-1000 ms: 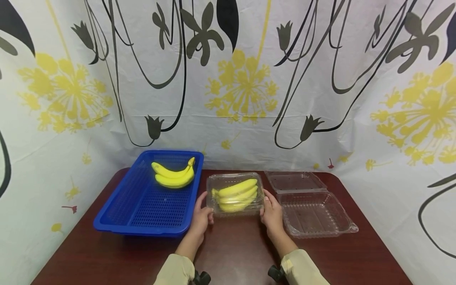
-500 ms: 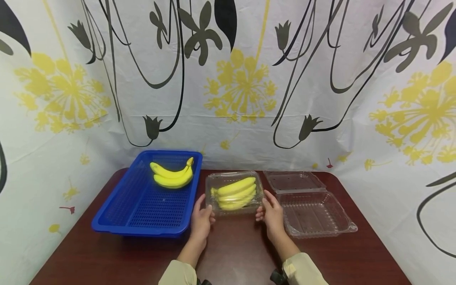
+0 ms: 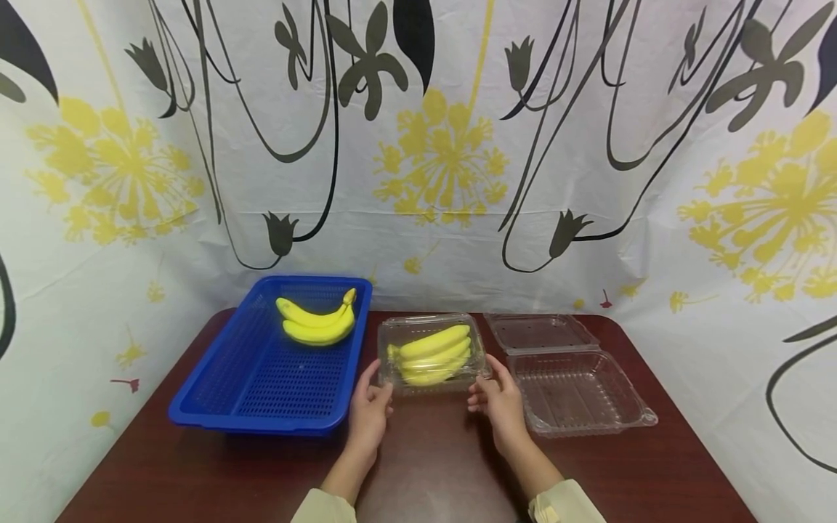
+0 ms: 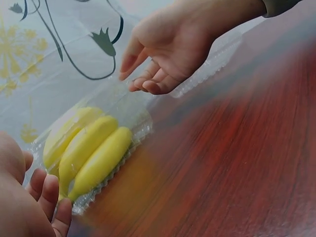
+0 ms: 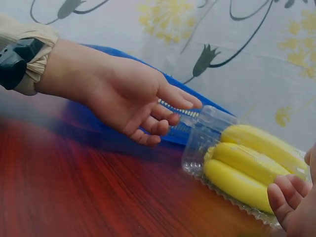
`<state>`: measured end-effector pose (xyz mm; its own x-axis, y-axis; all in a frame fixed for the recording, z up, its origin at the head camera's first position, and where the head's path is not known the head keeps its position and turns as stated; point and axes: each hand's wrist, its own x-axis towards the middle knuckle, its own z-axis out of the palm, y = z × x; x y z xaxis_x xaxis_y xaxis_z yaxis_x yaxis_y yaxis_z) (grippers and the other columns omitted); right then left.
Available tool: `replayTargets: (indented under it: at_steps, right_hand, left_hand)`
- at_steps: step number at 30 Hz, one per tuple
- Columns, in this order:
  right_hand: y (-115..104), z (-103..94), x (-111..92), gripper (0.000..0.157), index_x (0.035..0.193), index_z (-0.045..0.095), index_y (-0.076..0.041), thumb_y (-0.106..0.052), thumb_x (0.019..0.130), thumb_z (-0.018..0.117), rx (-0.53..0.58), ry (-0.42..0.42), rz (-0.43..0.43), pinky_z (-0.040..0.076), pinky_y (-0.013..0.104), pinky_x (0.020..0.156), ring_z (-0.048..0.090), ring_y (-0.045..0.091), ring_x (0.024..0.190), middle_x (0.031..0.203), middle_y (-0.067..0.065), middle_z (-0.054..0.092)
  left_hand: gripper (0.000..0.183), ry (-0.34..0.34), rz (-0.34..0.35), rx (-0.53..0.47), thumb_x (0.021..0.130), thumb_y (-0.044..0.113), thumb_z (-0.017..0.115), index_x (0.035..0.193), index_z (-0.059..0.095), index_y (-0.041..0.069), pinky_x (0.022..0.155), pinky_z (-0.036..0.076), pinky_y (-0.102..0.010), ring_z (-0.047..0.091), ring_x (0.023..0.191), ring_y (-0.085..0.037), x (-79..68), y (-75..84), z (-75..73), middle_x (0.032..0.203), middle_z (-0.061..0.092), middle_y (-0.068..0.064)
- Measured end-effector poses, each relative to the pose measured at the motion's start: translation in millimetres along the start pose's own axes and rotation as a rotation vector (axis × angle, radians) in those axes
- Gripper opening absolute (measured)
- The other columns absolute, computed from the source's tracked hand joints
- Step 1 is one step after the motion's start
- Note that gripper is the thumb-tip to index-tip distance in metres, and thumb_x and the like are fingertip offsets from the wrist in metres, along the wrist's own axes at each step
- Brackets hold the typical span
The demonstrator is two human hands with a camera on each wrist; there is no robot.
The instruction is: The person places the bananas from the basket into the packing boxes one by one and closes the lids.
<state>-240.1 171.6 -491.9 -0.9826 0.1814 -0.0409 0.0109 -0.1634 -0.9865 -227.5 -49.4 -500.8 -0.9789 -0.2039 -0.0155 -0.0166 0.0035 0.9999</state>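
Observation:
A closed clear plastic clamshell box [image 3: 396, 331] sits on the table between my hands, with a bunch of yellow bananas [image 3: 431, 356] inside it. My left hand [image 3: 370, 415] is at the box's left front corner, its fingers loosely bent; in the right wrist view its fingertips come close to the box wall, and I cannot tell if they touch. At the right front corner is my right hand [image 3: 502, 408], fingers relaxed and curled round nothing. The left wrist view shows that hand's fingertips beside the box's edge.
A blue plastic basket [image 3: 268, 396] stands at the left, holding another banana bunch [image 3: 319, 331] near its back. To the right lies a second clear clamshell box [image 3: 582, 392], its lid folded back. Behind the dark red table [image 3: 431, 472] hangs a patterned white cloth [image 3: 418, 254].
A second ago both hands held the sides of the box. Their fingers have since loosened and drawn back slightly toward me. The box stays where it was.

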Motion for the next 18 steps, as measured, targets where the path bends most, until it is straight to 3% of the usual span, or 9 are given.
replayTargets:
  at_steps: [4, 11, 14, 18]
  right_hand:
    - [-4.0, -0.8, -6.5, 0.051, 0.146, 0.041, -0.012, -0.001, 0.097, 0.052, -0.032, -0.023, -0.035, 0.054, 0.030, 0.058, 0.061, 0.019, 0.060, 0.083, 0.020, 0.062]
    - [-11.9, -3.3, -14.8, 0.052, 0.144, 0.045, -0.015, -0.001, 0.095, 0.057, -0.191, -0.026, -0.146, 0.055, 0.032, 0.062, 0.064, 0.027, 0.068, 0.092, 0.025, 0.062]
    - [-14.3, -6.6, -16.8, 0.053, 0.143, 0.048, -0.017, -0.004, 0.094, 0.060, -0.299, -0.020, -0.246, 0.055, 0.032, 0.063, 0.065, 0.029, 0.070, 0.092, 0.022, 0.063]
    - [-16.4, -14.9, -17.3, 0.052, 0.141, 0.050, -0.017, -0.005, 0.093, 0.063, -0.482, -0.023, -0.444, 0.053, 0.029, 0.060, 0.064, 0.023, 0.067, 0.089, 0.009, 0.065]
  left_hand:
    - [0.050, -0.031, 0.026, -0.020, 0.099, 0.013, 0.056, 0.147, 0.043, 0.021, 0.066, 0.051, -0.038, 0.054, 0.071, -0.021, -5.1, 5.4, -0.3, 0.079, 0.052, -0.007]
    - [0.054, -0.088, 0.091, -0.071, 0.097, 0.012, 0.059, 0.148, 0.041, 0.016, 0.068, 0.051, -0.035, 0.056, 0.074, -0.023, -13.1, 17.5, -2.3, 0.080, 0.055, -0.006]
    - [0.054, -0.115, 0.127, -0.080, 0.097, 0.012, 0.060, 0.147, 0.041, 0.016, 0.069, 0.052, -0.033, 0.057, 0.075, -0.024, -16.4, 24.6, -3.4, 0.082, 0.057, -0.009]
    - [0.053, -0.154, 0.194, -0.025, 0.097, 0.012, 0.060, 0.146, 0.042, 0.018, 0.071, 0.052, -0.036, 0.058, 0.077, -0.031, -20.2, 35.6, -7.0, 0.084, 0.057, -0.013]
